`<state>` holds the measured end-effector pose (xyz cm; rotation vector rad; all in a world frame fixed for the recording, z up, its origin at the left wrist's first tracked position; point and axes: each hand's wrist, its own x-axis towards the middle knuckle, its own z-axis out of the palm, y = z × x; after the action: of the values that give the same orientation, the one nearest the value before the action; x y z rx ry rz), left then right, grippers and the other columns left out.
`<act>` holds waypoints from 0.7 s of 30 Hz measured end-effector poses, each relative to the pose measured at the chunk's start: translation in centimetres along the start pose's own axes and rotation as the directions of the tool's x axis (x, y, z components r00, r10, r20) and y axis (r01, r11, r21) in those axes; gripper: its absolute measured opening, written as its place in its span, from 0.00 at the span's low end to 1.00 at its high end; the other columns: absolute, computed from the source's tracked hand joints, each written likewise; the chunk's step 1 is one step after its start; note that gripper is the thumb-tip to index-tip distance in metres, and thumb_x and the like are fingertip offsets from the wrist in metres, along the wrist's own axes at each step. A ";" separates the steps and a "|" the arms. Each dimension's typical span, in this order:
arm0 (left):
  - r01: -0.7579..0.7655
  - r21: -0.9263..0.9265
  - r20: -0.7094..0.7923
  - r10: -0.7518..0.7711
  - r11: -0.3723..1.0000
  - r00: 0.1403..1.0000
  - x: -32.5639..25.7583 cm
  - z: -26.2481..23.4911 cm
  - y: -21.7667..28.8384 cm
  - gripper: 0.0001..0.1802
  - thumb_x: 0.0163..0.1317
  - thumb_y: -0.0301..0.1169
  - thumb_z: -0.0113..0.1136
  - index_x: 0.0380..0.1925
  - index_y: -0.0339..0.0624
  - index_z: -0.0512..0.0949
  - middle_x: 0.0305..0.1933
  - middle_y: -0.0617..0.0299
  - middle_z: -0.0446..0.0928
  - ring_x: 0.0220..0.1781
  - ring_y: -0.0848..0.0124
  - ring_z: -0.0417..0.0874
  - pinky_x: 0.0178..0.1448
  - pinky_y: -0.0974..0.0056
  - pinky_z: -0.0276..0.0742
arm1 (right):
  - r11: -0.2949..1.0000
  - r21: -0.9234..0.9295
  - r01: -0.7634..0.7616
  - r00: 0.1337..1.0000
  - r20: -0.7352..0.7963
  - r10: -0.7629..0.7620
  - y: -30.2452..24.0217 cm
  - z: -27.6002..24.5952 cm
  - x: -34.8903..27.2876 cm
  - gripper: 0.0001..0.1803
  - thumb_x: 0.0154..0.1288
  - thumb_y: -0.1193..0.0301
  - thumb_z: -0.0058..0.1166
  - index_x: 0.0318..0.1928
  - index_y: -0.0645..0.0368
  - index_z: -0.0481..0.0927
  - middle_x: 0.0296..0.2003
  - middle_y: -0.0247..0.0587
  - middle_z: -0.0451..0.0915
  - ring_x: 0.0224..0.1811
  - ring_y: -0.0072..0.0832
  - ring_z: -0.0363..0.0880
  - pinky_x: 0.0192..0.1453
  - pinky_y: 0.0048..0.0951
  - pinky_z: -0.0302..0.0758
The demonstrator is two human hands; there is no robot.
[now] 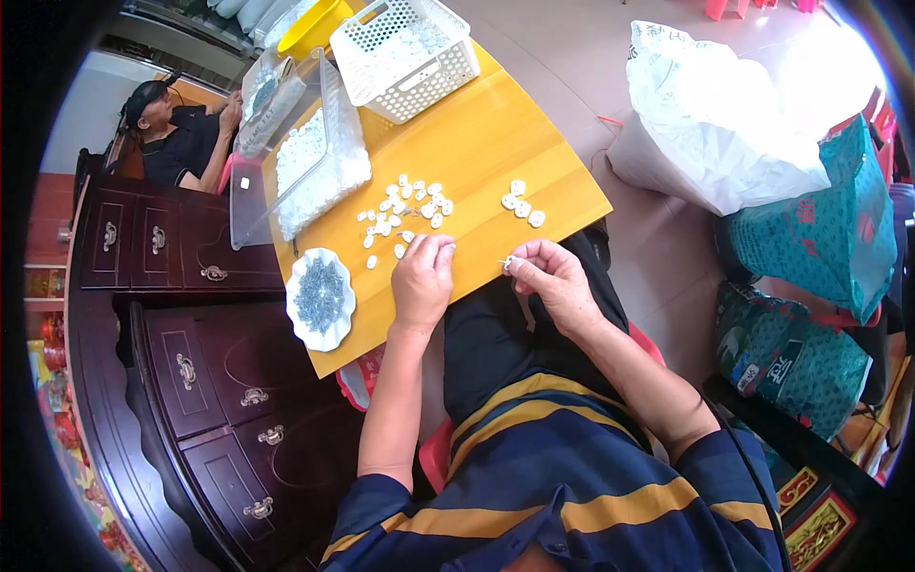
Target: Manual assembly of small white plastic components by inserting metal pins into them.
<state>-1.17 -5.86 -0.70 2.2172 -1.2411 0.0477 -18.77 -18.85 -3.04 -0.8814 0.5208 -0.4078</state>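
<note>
Over the near edge of the wooden table, my right hand (555,284) pinches a small white plastic piece (509,264) with a thin pin sticking out of it. My left hand (424,276) is closed at the table edge, thumb and fingertips pressed together; whatever they hold is too small to make out. Just beyond it lies a loose scatter of white two-holed pieces (436,190), with a few small metal bits among them. A smaller group of the same pieces (522,207) sits farther right. On the left, a white scalloped dish (346,319) holds many tiny grey metal parts.
A clear plastic bin (250,214) with white pieces and a white perforated basket (419,91) stand on the table (477,124). Behind them is a yellow bowl (310,30). Dark drawers (181,238) flank the left. Another person (176,133) sits beyond. Large sacks (705,143) stand right.
</note>
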 end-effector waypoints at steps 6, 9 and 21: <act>0.354 -0.639 0.175 -0.318 0.684 0.932 -1.0 -0.9 2.1 0.07 0.72 0.25 0.60 0.45 0.34 0.83 0.36 0.61 0.85 0.32 0.76 0.84 0.41 0.71 0.82 | 0.999 -0.037 -0.009 1.000 -0.001 0.009 0.1 -0.1 -0.1 0.06 0.73 0.71 0.61 0.46 0.58 0.81 0.38 0.32 0.85 0.37 0.14 0.81 0.42 0.17 0.78; 0.378 -0.691 0.207 -0.333 0.616 0.920 -1.2 -1.4 3.0 0.08 0.72 0.25 0.59 0.47 0.33 0.83 0.37 0.62 0.84 0.33 0.79 0.82 0.42 0.73 0.81 | 1.000 -0.016 -0.006 1.000 0.007 0.006 0.3 -0.1 -0.1 0.06 0.73 0.71 0.62 0.46 0.58 0.81 0.39 0.33 0.85 0.37 0.14 0.81 0.43 0.17 0.78; 0.258 -0.769 0.120 -0.264 0.585 0.957 -1.3 0.1 4.9 0.10 0.67 0.19 0.64 0.47 0.33 0.83 0.37 0.68 0.81 0.35 0.84 0.79 0.41 0.77 0.76 | 0.999 -0.038 -0.010 1.000 0.007 0.010 0.2 0.1 -0.2 0.06 0.73 0.72 0.61 0.46 0.59 0.81 0.38 0.33 0.85 0.36 0.14 0.80 0.43 0.17 0.77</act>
<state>-5.78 -6.80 1.12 1.5657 -0.6880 -0.5176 -18.90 -18.59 -3.05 -0.9161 0.5272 -0.3868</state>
